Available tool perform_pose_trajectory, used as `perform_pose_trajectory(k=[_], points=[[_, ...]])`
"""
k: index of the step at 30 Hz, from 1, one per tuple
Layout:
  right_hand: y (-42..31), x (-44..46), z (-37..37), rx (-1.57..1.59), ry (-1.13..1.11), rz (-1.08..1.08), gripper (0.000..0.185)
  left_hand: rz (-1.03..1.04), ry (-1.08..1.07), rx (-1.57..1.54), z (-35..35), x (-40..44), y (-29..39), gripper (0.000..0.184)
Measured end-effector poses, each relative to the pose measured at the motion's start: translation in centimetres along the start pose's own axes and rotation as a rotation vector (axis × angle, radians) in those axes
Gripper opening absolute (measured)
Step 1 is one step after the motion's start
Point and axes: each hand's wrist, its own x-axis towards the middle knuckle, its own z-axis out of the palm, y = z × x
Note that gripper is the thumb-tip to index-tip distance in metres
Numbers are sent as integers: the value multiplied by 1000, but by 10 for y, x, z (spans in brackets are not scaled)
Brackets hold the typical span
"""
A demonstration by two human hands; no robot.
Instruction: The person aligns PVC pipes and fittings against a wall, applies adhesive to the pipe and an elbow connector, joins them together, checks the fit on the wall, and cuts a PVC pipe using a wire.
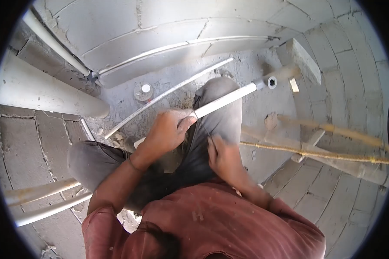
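Note:
My left hand [166, 129] is closed round a white plastic pipe [227, 100], which slants up to the right across my knee. A grey fitting [259, 83] sits on the pipe's far end, beside a round open socket [272, 82]. Just below the pipe, my right hand [222, 155] is closed, fingers pinched on a thin dark strip [207, 131] that runs up toward the pipe near my left hand. Whether this strip is a blade or a cord cannot be made out.
A thin white pipe [173, 93] lies on the rough floor beyond my knees, near a clear container with a white cap [146, 88]. A thick white pipe [52, 93] stands at left. Rope [324, 154] and wooden poles [341, 131] extend at right. A block [306, 61] leans by the wall.

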Motion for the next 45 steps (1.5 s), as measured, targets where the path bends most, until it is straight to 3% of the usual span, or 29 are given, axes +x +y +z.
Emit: perform_pose_trajectory(k=[6,8,14,16,19,22,26,32,37,45], points=[[5,24,14,73,128,-159,13,42,30,3,4,0,-5,23],[12,-11,4,23,40,-32,14,10,46,11,2,0,-7,23],[-5,43,14,22,62,-78,15,94,44,-15,12,-2,-3,23],[0,29,12,32,66,-85,15,-4,-34,82,3,-1,-1,24],[12,-7,6,14,22,-59,15,-56,12,19,1,-3,-5,23],[4,-8,5,11,9,-9,13,44,77,-15,4,-2,2,24],[2,31,14,91,115,-117,14,67,53,17,6,0,5,24],[9,-6,-2,-14,9,-57,14,-48,11,-16,4,-2,-10,24],[-5,34,9,-18,84,-100,11,15,20,-14,4,2,-7,25],[5,-7,-7,19,51,-66,16,-98,-37,-41,-3,2,-8,25]])
